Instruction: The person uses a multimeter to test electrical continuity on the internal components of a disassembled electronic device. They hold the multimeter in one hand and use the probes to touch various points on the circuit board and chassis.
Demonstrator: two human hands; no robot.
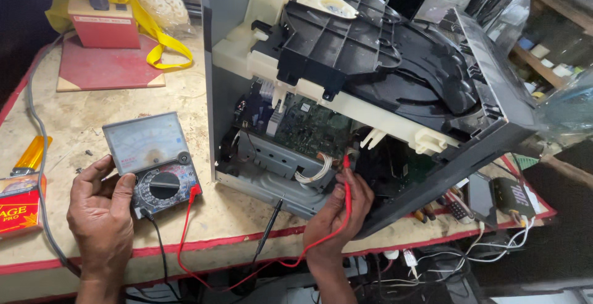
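The right hand pinches the red probe inside the open machine, the left hand grips the meter at nine o'clock; a slip could touch wrong metal.

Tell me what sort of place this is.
Most likely an electronics repair bench. An opened device lies on its side with its circuit board exposed, the left hand steadies an analog multimeter, and the right hand holds a red probe to the internals.
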